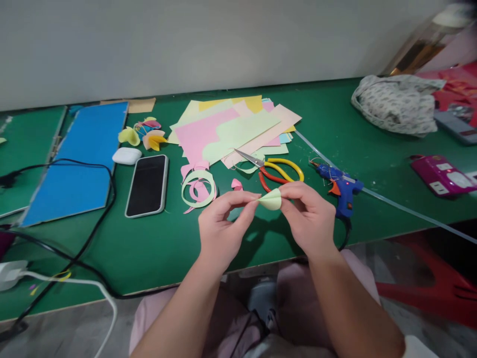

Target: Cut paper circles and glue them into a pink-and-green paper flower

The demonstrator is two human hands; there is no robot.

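A small pale green paper piece (271, 200), creased along its middle, is held above the front of the green table. My left hand (225, 226) pinches its left tip between thumb and fingers. On the opposite side, my right hand (308, 219) grips the rounded edge the same way. Just beyond my hands lie scissors (278, 171) with one yellow and one red handle. A small pink paper piece (237, 185) rests near my left fingertips. Farther left are a pale green paper ring (186, 196) and curled pink paper scraps (201, 166).
Coloured paper sheets (231, 129) are piled at the back. A blue glue gun (345, 191) with a long glue stick (413, 211) lies right. Leftward are a phone (147, 186), a white earbud case (127, 155), paper flowers (143, 134), a blue board (80, 161) and black cables (89, 243).
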